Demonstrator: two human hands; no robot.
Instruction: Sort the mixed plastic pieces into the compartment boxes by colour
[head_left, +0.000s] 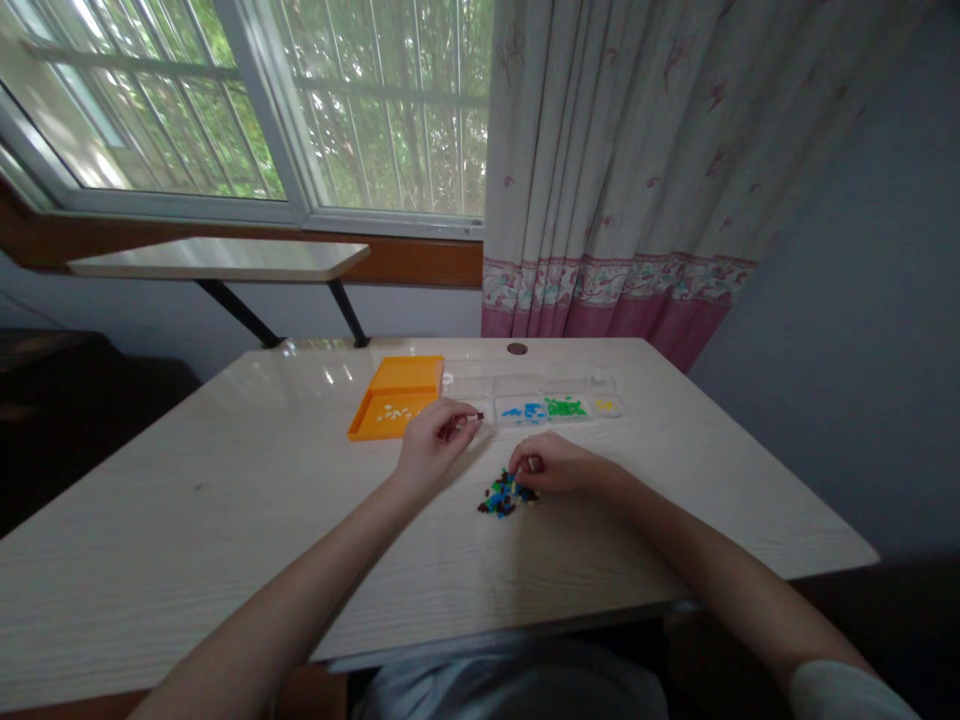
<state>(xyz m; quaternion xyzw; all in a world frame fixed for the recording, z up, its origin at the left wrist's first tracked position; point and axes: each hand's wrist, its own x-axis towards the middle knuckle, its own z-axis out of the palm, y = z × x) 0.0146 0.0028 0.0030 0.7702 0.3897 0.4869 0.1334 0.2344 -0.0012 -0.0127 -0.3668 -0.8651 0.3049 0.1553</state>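
My left hand (439, 435) is closed in a pinch on a small dark brown piece (480, 415), held at the near left edge of a clear plastic compartment box (517, 385). My right hand (556, 463) reaches into a mixed pile of small pieces (501, 497), brown, blue, green and pale. Its fingers are pressed together at the pile's upper right; whatever lies between them is hidden. In the box, blue pieces (525, 411), green pieces (566, 406) and yellow pieces (605, 405) lie in separate compartments.
An orange open case (405, 373) holds several white pieces (394, 412) on the left. The pale wooden table (225, 520) carries a raised shelf (225, 258) at the back left. A dark round disc (517, 349) is near the far edge, below the curtain (600, 180).
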